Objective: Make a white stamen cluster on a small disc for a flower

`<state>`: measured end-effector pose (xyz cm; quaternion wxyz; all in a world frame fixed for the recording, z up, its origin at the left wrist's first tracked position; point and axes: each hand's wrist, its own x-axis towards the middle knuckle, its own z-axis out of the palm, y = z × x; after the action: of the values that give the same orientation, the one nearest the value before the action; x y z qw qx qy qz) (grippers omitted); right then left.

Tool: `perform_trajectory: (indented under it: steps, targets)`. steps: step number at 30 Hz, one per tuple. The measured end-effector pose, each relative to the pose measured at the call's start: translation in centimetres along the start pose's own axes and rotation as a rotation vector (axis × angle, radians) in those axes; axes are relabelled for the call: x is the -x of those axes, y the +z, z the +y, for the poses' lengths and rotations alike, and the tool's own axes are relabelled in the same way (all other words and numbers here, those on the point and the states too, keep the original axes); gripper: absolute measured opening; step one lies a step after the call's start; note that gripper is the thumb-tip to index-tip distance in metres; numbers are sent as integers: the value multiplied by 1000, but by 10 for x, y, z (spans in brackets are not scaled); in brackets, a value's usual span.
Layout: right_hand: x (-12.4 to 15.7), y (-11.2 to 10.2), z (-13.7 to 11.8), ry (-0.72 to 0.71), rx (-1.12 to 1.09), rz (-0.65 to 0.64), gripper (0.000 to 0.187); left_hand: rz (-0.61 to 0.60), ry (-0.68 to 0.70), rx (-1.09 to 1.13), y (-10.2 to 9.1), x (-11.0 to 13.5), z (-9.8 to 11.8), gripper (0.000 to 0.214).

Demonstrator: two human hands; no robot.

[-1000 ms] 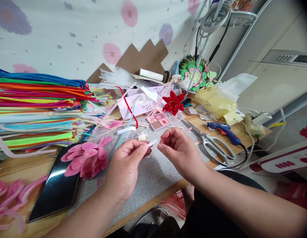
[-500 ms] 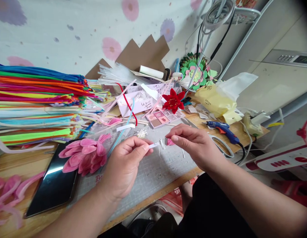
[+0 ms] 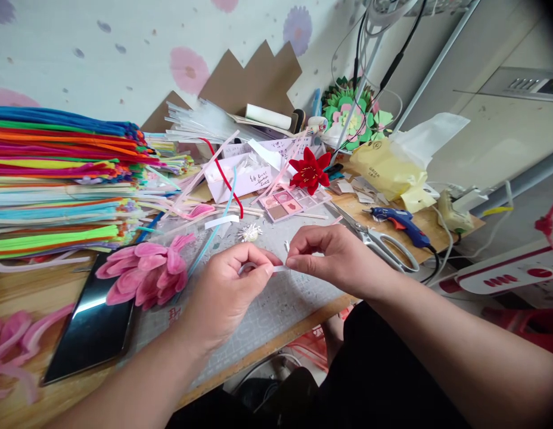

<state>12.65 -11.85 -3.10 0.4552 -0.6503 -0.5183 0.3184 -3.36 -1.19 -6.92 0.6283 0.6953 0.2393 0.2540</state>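
My left hand (image 3: 227, 292) and my right hand (image 3: 332, 256) meet over the grey cutting mat (image 3: 280, 310), both pinching the same small white strip (image 3: 279, 269). The left fingers curl round one end, and the right thumb and forefinger nip the other. A small white spiky stamen piece (image 3: 249, 233) lies on the mat just beyond my hands. To the left of my left hand rests a pink pipe-cleaner flower (image 3: 146, 271).
A large stack of coloured pipe cleaners (image 3: 62, 179) fills the left. A dark phone (image 3: 91, 322) lies at the front left. Scissors (image 3: 379, 241), a blue glue gun (image 3: 401, 220), a red flower (image 3: 310, 170) and a makeup palette (image 3: 289, 205) sit behind and right.
My right hand went out to the mat, then came back and pinched the free end of the white strip. My left hand has held the strip throughout.
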Motion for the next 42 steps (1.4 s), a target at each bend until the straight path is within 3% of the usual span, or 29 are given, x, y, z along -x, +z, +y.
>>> perform_trajectory:
  steps: [7, 12, 17, 31, 42]
  targets:
    - [2, -1, 4, 44, -160, -71, 31, -81, 22, 38, -3, 2, -2, 11]
    - [5, -2, 10, 35, -352, -125, 17, -95, -26, 157, -1, 0, 0, 9]
    - [5, -1, 14, 39, -397, -138, 6, -78, -54, 178, 0, 0, 1, 9]
    - [3, 9, 12, 31, -355, -78, 20, 18, 44, -48, 0, 0, 0, 11]
    - [5, 15, 10, -187, -45, 67, 17, 79, 97, -77, 3, 1, 7, 11]
